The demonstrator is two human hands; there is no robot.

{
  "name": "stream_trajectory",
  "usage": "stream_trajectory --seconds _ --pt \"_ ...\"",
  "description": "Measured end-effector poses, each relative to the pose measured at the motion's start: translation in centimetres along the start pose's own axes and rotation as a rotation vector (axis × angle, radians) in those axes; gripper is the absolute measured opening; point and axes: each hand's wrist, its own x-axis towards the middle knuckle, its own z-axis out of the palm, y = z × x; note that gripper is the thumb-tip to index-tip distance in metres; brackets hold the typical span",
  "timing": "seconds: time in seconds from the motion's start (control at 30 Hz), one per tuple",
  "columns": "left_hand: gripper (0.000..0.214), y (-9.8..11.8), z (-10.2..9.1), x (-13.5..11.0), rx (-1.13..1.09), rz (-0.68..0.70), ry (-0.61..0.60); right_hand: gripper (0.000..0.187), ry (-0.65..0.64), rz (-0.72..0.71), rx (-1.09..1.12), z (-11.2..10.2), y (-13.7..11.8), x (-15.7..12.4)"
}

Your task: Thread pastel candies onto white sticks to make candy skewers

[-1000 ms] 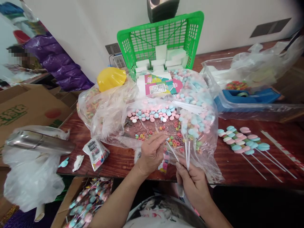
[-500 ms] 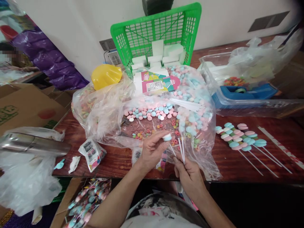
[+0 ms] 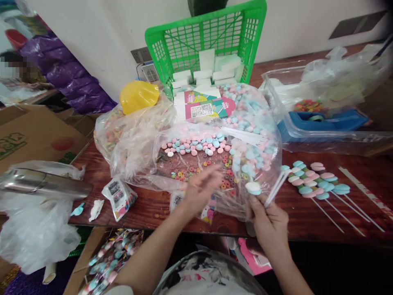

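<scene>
My left hand (image 3: pixel 201 190) hovers over small ring candies (image 3: pixel 229 174) on clear plastic. Its fingers are stretched out, slightly smeared by motion, with nothing seen in them. Closed round several white sticks (image 3: pixel 278 186) is my right hand (image 3: pixel 270 219), further right. A round white and light-blue candy (image 3: pixel 253 188) sits just above its thumb and fingers, seemingly on the tip of a stick that the hand hides. Behind the rings lie loose pink, blue and white round candies (image 3: pixel 199 146). To the right rest finished candy skewers (image 3: pixel 313 180) with their sticks pointing toward me.
A green basket (image 3: pixel 205 26) with white boxes stands at the back. Bags of candies (image 3: pixel 254 119) flank the work spot, with a yellow scoop-like piece (image 3: pixel 138 97) on the left one. A clear bin (image 3: pixel 325 137) is at right, a steel flask (image 3: pixel 46 184) at left.
My right hand has moved right with the sticks, and the white and blue candy, earlier in my left fingers, is now at the right hand. My left hand has let go and its fingers have straightened.
</scene>
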Motion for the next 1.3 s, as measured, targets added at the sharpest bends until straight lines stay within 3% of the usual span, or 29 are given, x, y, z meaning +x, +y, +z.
stream_trajectory --seconds 0.07,0.17,0.23,0.33,0.53,0.6,0.73,0.87,1.0,1.1,1.23,1.3 --pt "0.025 -1.4 -1.6 2.8 0.242 0.017 0.064 0.034 0.067 0.044 0.065 -0.4 -0.2 0.7" --pt "0.014 -3.1 -2.9 6.1 0.666 0.028 -0.151 0.035 0.055 0.050 0.070 -0.4 -0.2 1.0" --pt "0.010 -3.8 -2.9 7.0 0.761 0.013 -0.260 0.039 -0.004 0.012 0.000 -0.2 -0.3 0.8" --pt "0.014 -4.4 -2.4 6.8 0.722 0.017 -0.280 0.041 -0.074 -0.038 -0.088 -0.1 -0.4 0.6" --pt "0.015 -5.6 -3.1 5.8 0.256 -0.169 -0.035 0.039 -0.103 -0.015 -0.118 -0.5 0.5 0.4" --pt "0.015 -5.5 -3.7 5.8 0.186 -0.228 -0.008 0.037 -0.112 -0.002 -0.119 -0.4 0.7 0.3" --pt "0.025 -3.6 -4.3 5.6 -0.162 -0.410 0.023 0.034 -0.195 -0.016 -0.139 0.3 0.8 0.2" --pt "0.030 -1.2 -3.1 4.2 -0.578 -0.525 0.132 0.036 -0.354 -0.089 -0.230 1.1 0.7 0.2" --pt "0.029 -0.1 -1.4 2.2 -0.628 -0.373 0.229 0.032 -0.365 -0.152 -0.354 1.3 0.3 0.2" --pt "0.024 0.2 -0.7 0.9 -0.408 -0.148 0.296 0.031 -0.372 -0.185 -0.401 1.2 -0.2 0.0" --pt "0.017 0.4 0.1 -0.1 -0.029 0.159 0.230 0.030 -0.326 -0.225 -0.379 1.1 -0.3 -0.5" --pt "0.032 0.5 0.6 -0.3 -0.083 0.136 0.197 0.029 -0.262 -0.250 -0.327 0.9 0.0 -0.7"
